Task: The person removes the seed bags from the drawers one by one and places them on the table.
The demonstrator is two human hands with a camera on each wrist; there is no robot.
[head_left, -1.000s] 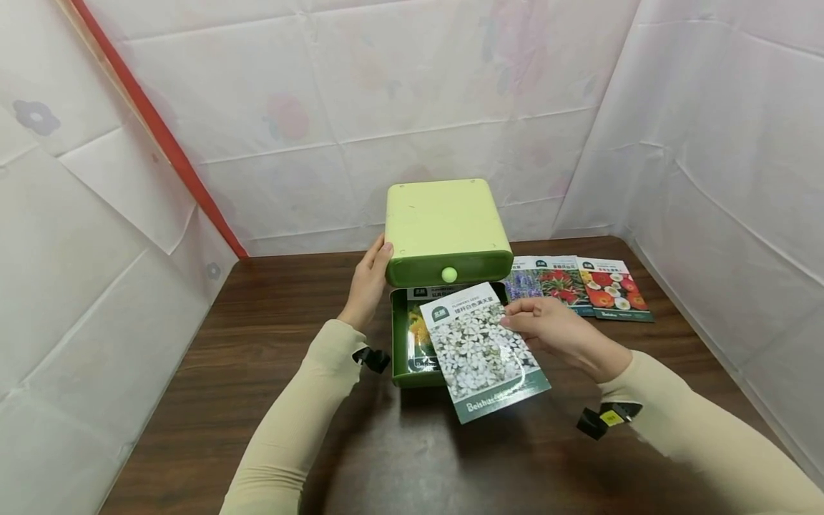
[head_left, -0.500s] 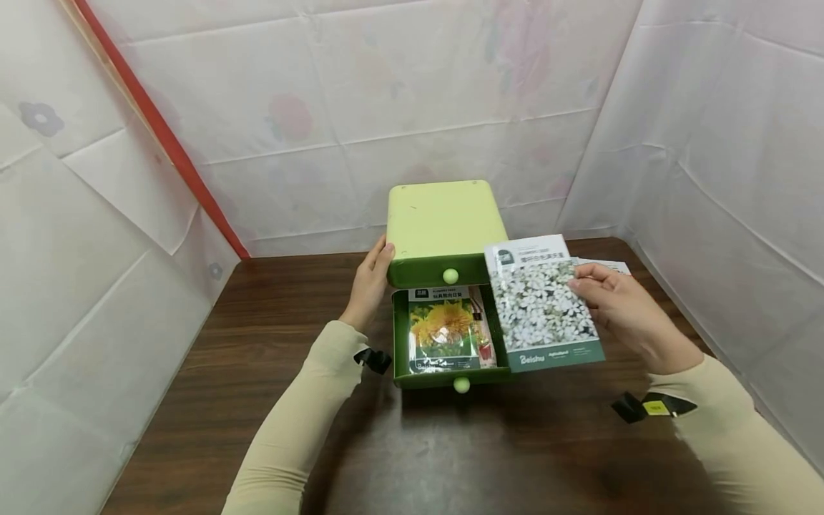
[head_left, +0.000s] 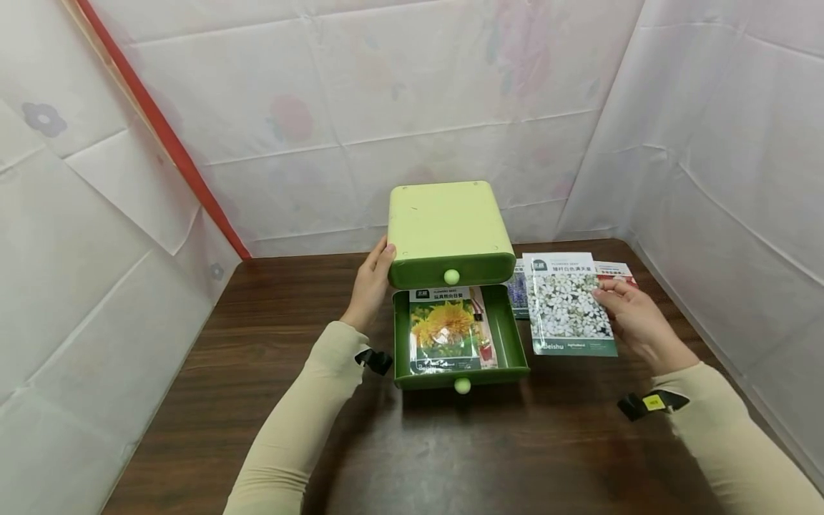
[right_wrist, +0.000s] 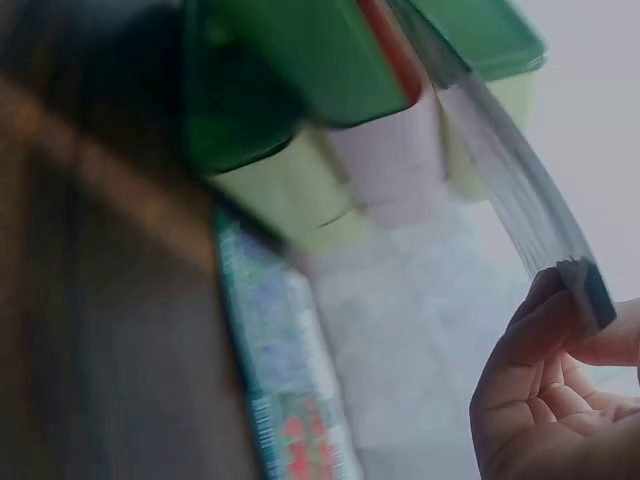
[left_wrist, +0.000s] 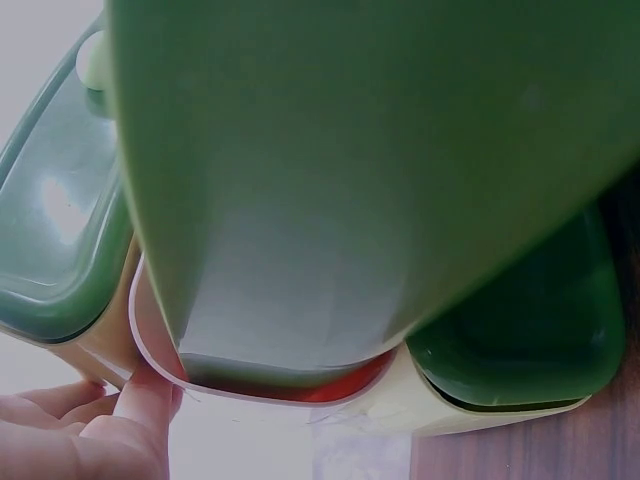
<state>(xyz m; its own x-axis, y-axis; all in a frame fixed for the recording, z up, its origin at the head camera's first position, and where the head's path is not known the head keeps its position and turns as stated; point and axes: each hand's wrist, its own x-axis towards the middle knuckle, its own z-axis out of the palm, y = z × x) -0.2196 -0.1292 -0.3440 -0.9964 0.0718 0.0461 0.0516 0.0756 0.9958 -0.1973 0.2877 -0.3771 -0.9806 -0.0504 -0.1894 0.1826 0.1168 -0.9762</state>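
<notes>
My right hand [head_left: 634, 318] pinches the right edge of a seed packet [head_left: 569, 304] printed with white flowers. It hangs to the right of the pulled-out drawer [head_left: 511, 343], overlapping other packets behind it. In the right wrist view the packet [right_wrist: 530, 190] shows edge-on between thumb and fingers. My left hand [head_left: 370, 282] rests against the left side of a small green drawer cabinet [head_left: 450, 222]; in the left wrist view its fingers [left_wrist: 145, 400] touch the cabinet wall. A packet with a yellow flower [head_left: 444, 329] lies in the drawer, partly over another packet [head_left: 484, 343].
Behind the held packet, a purple-flower packet [head_left: 518, 290] and a red-flower packet [head_left: 618, 272] lie on the dark wooden table [head_left: 290, 315], partly hidden. The upper drawer [head_left: 418, 272] is closed. White sheeting [head_left: 386, 107] hangs behind and on both sides.
My right hand has carried the white-flower packet from over the drawer to the right, beside the cabinet, uncovering the yellow-flower packet in the drawer. The left hand has stayed on the cabinet.
</notes>
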